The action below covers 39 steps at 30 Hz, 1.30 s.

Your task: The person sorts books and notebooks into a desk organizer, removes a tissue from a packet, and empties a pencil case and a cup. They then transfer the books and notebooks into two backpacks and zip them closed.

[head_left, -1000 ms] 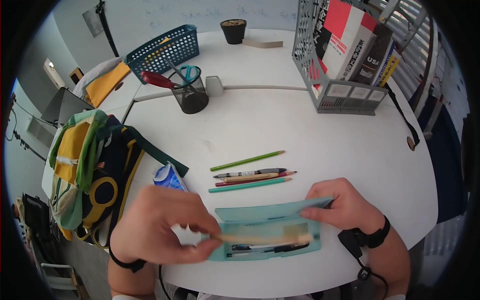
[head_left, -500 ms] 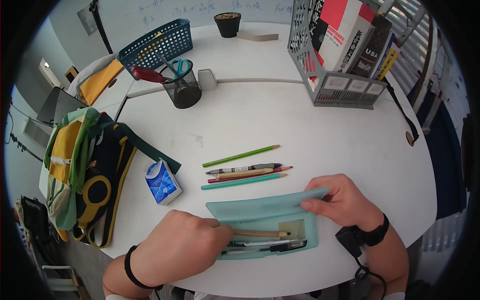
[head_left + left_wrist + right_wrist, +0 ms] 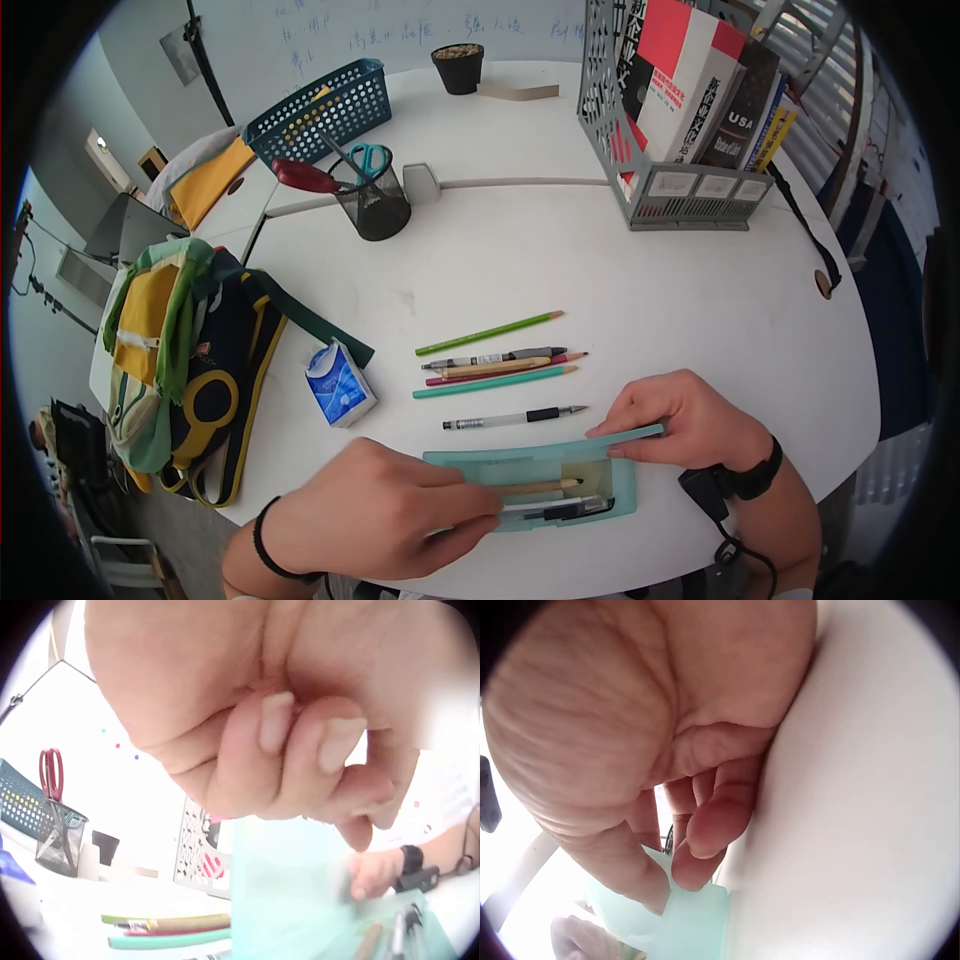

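A translucent turquoise pencil case (image 3: 625,490) lies near the table's front edge, its lid raised. My right hand (image 3: 685,425) pinches the lid's right end between thumb and fingers; the right wrist view shows the thumb (image 3: 641,874) against it. My left hand (image 3: 390,510) is over the case's left part, fingers curled. In the left wrist view the fingertips (image 3: 356,832) appear above the case; I cannot tell whether they grip anything. A wooden pencil (image 3: 540,487) and several pens (image 3: 565,510) lie inside, their left ends hidden by the hand.
Behind the lid lies a black-grip pen (image 3: 515,418); beyond it are a green pencil (image 3: 490,333), a teal pencil (image 3: 495,382) and several others. A tissue pack (image 3: 340,385) and backpack (image 3: 190,360) are at left. A mesh pen holder (image 3: 373,205) and book rack (image 3: 690,200) stand farther back.
The wooden pencil, held by the left hand above the case a second ago, now lies inside. The left hand has shifted right over it. The lid has tilted back, and the black-grip pen behind it shows.
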Available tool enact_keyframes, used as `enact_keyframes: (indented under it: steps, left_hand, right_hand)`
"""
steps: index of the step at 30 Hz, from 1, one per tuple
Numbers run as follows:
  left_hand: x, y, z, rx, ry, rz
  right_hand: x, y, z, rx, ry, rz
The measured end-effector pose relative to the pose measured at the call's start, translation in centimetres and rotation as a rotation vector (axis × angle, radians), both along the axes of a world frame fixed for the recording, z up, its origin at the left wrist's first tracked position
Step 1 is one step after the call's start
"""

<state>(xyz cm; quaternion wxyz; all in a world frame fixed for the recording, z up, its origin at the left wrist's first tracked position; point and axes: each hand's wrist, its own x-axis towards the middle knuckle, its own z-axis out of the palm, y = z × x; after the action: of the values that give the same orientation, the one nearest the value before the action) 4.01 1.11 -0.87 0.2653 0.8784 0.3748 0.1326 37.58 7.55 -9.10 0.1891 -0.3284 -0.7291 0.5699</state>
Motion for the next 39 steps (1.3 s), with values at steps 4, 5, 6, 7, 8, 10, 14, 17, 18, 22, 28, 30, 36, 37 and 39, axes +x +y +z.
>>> enact_keyframes:
  steps: [4,5,6,7,8,10,14,17,18,22,28,30,36,37,39]
  left_hand:
    - [-1.3,3.0,1.5,-0.227,-0.239,0.345]
    - [-1.3,4.5,1.2,-0.264,-0.160,0.448]
    - [-1.2,5.7,0.1,-0.260,-0.155,0.454]
    - [-1.1,7.0,-1.4,-0.104,-0.060,0.385]
    - [-0.8,8.1,-2.6,0.048,0.034,0.311]
    - [-0.4,9.0,-3.7,-0.023,0.088,0.275]
    - [0.3,9.5,-3.7,-0.114,0.096,0.303]
    - [0.1,9.6,-4.4,-0.021,0.068,0.308]
    - [0.0,9.5,-4.5,-0.023,0.067,0.311]
    - [0.2,8.5,-2.6,0.059,-0.079,0.367]
    - [-1.4,3.6,1.3,-0.101,-0.223,-0.132]
    - [0.0,1.9,0.4,0.010,-0.034,-0.150]
    - [1.0,1.4,-1.8,0.082,0.244,-0.141]
    - [1.0,1.3,-2.1,0.067,0.280,-0.177]
    - [1.2,1.3,-2.1,0.060,0.293,-0.179]
  right_hand:
    - [0.1,0.1,0.9,-0.058,-0.058,-0.006]
    - [0.3,0.1,0.5,-0.015,-0.059,0.014]
    - [0.3,0.1,0.2,0.030,-0.058,0.039]
    - [0.3,0.2,0.1,0.035,-0.052,0.045]
    - [0.3,0.1,-0.1,0.034,-0.010,0.064]
    - [0.3,0.1,0.3,0.031,0.032,0.077]
    - [0.6,-0.1,1.1,-0.122,-0.066,0.064]
    - [0.3,0.0,1.4,-0.091,-0.065,0.089]
    - [0.2,0.0,1.5,-0.045,-0.063,0.093]
    - [0.2,-0.5,0.6,-0.067,-0.094,-0.035]
    - [-0.2,-0.6,0.4,-0.189,0.002,-0.129]
    - [-0.3,-0.7,0.7,-0.185,-0.037,-0.138]
    - [-0.1,-0.8,-0.6,-0.149,-0.037,-0.174]
    - [-0.1,-0.8,-0.6,-0.148,-0.040,-0.175]
    - [-0.3,-0.9,-0.6,-0.170,-0.020,-0.205]
